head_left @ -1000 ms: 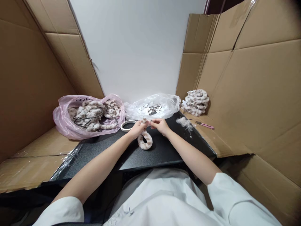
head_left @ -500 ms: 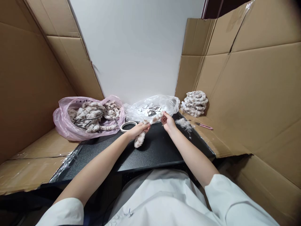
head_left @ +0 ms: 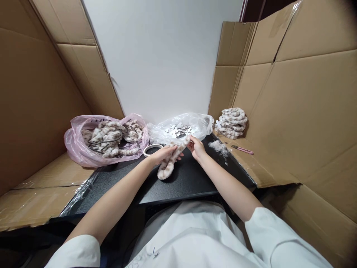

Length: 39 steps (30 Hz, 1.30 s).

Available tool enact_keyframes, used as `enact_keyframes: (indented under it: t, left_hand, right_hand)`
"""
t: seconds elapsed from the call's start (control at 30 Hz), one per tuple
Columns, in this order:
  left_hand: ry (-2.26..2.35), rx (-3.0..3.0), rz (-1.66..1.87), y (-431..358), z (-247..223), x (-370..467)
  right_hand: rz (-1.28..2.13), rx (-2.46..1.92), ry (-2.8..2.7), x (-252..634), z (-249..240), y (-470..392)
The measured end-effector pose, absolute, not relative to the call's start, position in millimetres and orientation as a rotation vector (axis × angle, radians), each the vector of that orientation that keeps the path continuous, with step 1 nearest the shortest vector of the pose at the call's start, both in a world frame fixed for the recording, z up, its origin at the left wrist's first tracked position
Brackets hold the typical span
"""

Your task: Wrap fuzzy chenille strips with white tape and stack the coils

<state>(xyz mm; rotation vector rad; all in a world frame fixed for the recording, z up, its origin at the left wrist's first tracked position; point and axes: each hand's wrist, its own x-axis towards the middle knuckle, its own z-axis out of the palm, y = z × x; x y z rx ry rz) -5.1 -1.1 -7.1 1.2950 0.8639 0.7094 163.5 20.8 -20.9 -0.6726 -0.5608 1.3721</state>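
Observation:
A fluffy white-and-brown strip (head_left: 166, 169) is held between my two hands above the black table (head_left: 184, 182), its looped lower end hanging toward me. My left hand (head_left: 164, 153) is wrapped round its middle, with some fingertips showing past it. At the strip's far end, my right hand (head_left: 196, 147) pinches the tip. Behind them lies a clear plastic bag (head_left: 202, 124) with many small white and metallic pieces (head_left: 178, 130). A roll of tape (head_left: 145, 152) sits just beyond my left hand.
A pink bag (head_left: 73, 143) at the left holds fluffy strips and dark rods. Stacked fluffy coils (head_left: 233, 123) stand at the right on cardboard, near pink-handled snips (head_left: 243, 149). Loose fluff (head_left: 219, 147) lies at the table's right edge. Cardboard walls (head_left: 306, 111) rise on both sides.
My right hand has drawn slightly down and closer to my left hand. The strip's lower loop has swung a little toward me and looks wider.

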Motion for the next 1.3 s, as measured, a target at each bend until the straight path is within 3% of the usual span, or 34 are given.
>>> enact_keyframes:
  t: [0.57, 0.77, 1.07, 1.3]
  left_hand:
    - [0.815, 1.247, 0.792, 5, -16, -5]
    - [0.826, 1.322, 0.784, -1, -15, -2]
    - [0.989, 1.351, 0.637, 2, -10, -12]
    - [0.753, 1.0, 1.101, 2, 24, -56]
  right_hand:
    - [1.455, -0.77, -0.587, 166, -14, 13]
    - [1.627, -0.733, -0.828, 142, -24, 5]
    - [1.459, -0.553, -0.456, 202, 9, 20]
    - [1.333, -0.519, -0.506, 244, 26, 14]
